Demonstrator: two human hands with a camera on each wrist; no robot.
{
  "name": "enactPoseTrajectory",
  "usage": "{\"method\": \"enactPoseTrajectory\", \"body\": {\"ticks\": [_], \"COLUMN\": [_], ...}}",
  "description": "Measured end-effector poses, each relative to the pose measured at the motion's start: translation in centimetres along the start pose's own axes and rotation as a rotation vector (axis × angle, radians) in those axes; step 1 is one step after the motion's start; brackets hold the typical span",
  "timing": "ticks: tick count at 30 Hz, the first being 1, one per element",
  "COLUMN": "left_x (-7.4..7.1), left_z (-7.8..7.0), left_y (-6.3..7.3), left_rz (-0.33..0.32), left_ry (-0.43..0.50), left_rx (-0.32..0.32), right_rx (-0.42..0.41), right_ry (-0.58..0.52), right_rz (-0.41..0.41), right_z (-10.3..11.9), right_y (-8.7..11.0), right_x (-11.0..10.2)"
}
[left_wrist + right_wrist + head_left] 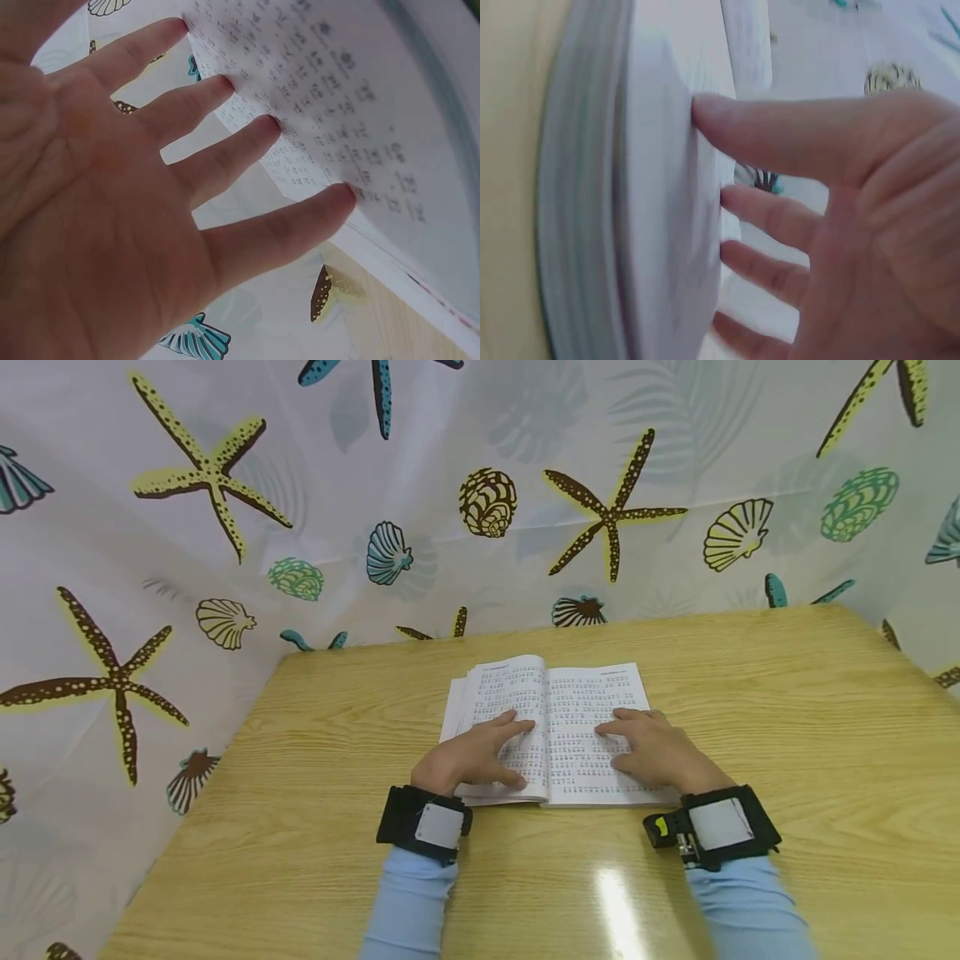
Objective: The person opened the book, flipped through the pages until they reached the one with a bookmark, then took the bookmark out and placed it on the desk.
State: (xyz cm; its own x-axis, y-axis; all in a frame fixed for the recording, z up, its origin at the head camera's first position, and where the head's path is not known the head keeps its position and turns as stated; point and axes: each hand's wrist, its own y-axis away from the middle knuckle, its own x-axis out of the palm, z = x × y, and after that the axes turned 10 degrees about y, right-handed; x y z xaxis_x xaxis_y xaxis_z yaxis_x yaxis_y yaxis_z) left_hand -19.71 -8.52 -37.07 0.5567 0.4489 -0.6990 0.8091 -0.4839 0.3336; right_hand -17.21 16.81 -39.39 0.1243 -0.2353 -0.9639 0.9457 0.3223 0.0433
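Observation:
An open book [573,693] with printed pages lies on the wooden table, its spine running up the middle. On the left page rests my left hand [474,756], fingers spread; in the left wrist view its fingertips [343,196] touch the printed paper [330,97]. My right hand [660,747] lies over the right page's outer part. Seen from the right wrist, the thumb [712,112] and several fingers press their tips on the page [667,187], spread apart. Neither hand grips anything.
A wooden table [337,718] carries the book. Behind it and along the left hangs a pale cloth [420,460] printed with starfish and shells. Black bands [423,825] with pale patches circle both wrists, over light blue sleeves [411,902].

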Motion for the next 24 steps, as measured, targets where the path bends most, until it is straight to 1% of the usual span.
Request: {"method": "enactPoseTrajectory", "body": {"ticks": [2, 4, 9, 11, 17, 18, 24], "left_x": [0.0, 0.0, 0.0, 0.0, 0.0, 0.0, 0.0], "left_z": [0.0, 0.1, 0.1, 0.1, 0.0, 0.0, 0.0], "left_y": [0.0, 0.0, 0.1, 0.1, 0.1, 0.2, 0.2], "left_rz": [-0.001, -0.002, -0.005, -0.005, -0.007, -0.006, -0.002], "left_ry": [-0.003, -0.003, 0.003, 0.002, 0.000, 0.001, -0.002], "left_rx": [0.002, 0.002, 0.005, 0.009, 0.008, 0.007, 0.005], "right_rx": [0.047, 0.074, 0.101, 0.128, 0.257, 0.268, 0.278], "right_ry": [-0.025, -0.051, -0.075, -0.081, -0.120, -0.123, -0.126], "right_rz": [0.005, 0.017, 0.038, 0.043, 0.078, 0.087, 0.110], "right_z": [-0.8, -1.3, -1.4, -1.3, -1.5, -1.5, -1.4], "right_y": [0.3, 0.5, 0.5, 0.5, 0.6, 0.7, 0.7], "right_x": [-0.1, -0.3, -0.3, -0.3, -0.4, -0.4, -0.5]}}
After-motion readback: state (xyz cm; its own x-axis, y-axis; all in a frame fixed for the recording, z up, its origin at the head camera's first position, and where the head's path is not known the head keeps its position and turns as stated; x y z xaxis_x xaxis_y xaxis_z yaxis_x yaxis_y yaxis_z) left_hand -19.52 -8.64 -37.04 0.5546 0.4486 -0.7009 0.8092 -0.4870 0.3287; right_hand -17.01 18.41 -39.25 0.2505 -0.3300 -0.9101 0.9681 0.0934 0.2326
